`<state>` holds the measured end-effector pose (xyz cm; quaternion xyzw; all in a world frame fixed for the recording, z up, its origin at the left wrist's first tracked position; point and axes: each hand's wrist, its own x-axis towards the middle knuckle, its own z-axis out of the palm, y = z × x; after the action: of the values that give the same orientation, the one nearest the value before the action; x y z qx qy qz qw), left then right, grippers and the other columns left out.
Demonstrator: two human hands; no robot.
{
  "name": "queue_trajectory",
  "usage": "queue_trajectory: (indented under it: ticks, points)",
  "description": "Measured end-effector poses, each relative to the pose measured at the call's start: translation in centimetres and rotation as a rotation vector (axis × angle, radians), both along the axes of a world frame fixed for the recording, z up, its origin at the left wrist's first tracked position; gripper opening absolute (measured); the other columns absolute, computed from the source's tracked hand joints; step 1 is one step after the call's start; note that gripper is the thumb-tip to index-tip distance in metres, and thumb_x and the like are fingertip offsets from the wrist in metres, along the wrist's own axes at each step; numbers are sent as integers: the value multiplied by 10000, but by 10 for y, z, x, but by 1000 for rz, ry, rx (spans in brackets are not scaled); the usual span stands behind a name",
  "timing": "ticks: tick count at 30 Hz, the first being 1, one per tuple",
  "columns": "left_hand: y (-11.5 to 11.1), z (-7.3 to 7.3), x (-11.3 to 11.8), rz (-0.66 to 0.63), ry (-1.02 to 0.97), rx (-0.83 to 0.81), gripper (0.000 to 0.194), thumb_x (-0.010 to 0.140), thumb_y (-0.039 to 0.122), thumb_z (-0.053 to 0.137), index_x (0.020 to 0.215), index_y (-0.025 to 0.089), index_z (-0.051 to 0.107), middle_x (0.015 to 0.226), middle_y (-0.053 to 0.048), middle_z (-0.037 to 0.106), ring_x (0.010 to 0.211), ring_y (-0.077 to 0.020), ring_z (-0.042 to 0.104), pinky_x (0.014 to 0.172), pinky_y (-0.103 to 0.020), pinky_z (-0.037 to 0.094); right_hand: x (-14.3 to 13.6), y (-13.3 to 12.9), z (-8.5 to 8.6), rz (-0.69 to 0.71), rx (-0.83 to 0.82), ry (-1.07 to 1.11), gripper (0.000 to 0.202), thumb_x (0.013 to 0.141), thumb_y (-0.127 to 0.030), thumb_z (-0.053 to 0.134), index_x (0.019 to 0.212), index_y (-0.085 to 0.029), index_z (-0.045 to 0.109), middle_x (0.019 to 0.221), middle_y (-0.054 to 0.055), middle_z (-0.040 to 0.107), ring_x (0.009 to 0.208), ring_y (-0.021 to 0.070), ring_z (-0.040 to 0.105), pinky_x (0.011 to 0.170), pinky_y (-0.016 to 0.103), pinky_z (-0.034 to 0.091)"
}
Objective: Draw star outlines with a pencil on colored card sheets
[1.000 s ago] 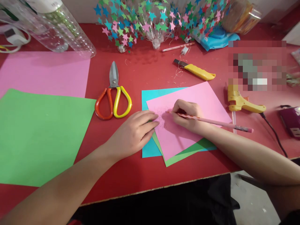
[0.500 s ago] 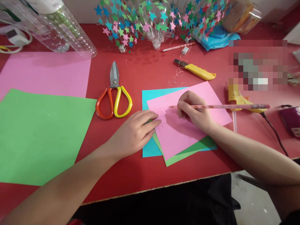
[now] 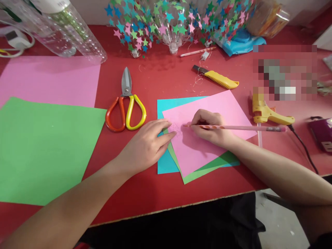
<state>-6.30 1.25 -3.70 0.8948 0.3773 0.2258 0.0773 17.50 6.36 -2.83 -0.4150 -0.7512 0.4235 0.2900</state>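
Pink paper (image 3: 192, 154): apparently sketching with pencil (image 3: 243, 128) pinched in right hand (image 3: 212, 134), spread left hand (image 3: 147, 144) at edge; next, likely hold sheet steady.

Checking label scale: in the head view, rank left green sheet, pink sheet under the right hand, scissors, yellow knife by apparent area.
Largest to smallest:
1. Left green sheet
2. Pink sheet under the right hand
3. Scissors
4. Yellow knife

It is a craft workspace; home or workshop, I cannot tell. The red-topped desk (image 3: 145, 193) bears a pink rectangular paper sheet (image 3: 190, 152), red-and-yellow-handled steel scissors (image 3: 126, 90), a yellow plastic glue gun (image 3: 262, 114) and multicoloured star decorations (image 3: 162, 30).
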Motion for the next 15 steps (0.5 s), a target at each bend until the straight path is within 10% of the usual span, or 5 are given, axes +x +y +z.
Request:
queue_trajectory:
  ticks: [15]
  points:
    - [0,-1,-1,-10,13,13,263,937,94,512,1143,91,676,1222,-191,611,1180,-321,591,965,-499,548,-2,4,-2,0,-63,28,129,779,-164,601,683,-183,518,602,-44,525,547,81,425,511,228,317]
